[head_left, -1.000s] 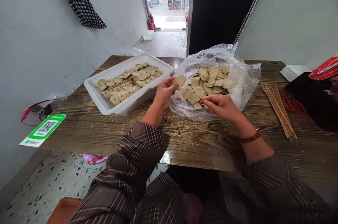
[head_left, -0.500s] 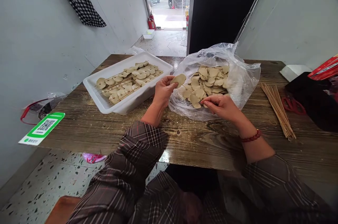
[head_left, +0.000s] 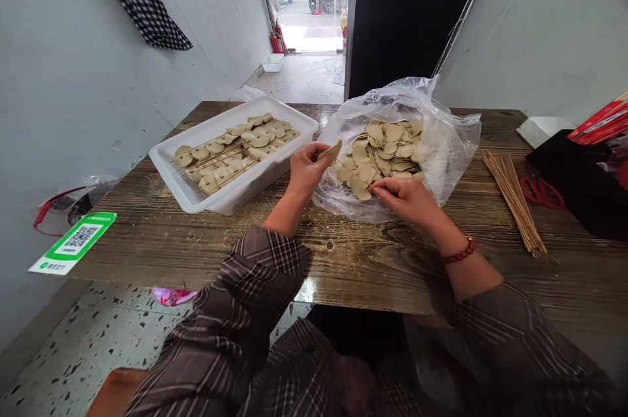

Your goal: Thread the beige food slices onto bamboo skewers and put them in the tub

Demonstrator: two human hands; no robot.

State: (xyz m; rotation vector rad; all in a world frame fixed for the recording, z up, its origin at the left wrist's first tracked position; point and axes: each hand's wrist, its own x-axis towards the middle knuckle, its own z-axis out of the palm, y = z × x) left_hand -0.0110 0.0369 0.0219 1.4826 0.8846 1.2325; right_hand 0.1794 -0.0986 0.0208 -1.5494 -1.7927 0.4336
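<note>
My left hand (head_left: 308, 169) pinches a thin, round beige slice (head_left: 331, 152), its food kind unclear, which is tilted and partly folded. My right hand (head_left: 405, 198) is closed on a thin wooden skewer (head_left: 349, 169) that slants up and left, its tip at or very near the slice. Beneath and behind both hands, a clear plastic bag (head_left: 449, 155) lies open around a heap of similar slices (head_left: 387, 148). To the left is a white tray (head_left: 196, 202) with several rows of slices threaded on skewers (head_left: 220, 171).
On the right lie a bundle of bare skewers (head_left: 515, 204), red-handled scissors (head_left: 542, 192) and a black bag-like holder (head_left: 564, 175) with red packets. A green QR-code card (head_left: 76, 241) sits at the left edge of the wooden table (head_left: 275, 273).
The slice in my left hand has turned from facing me to nearly edge-on. The skewer in my right hand now points up to it. The view has shifted slightly.
</note>
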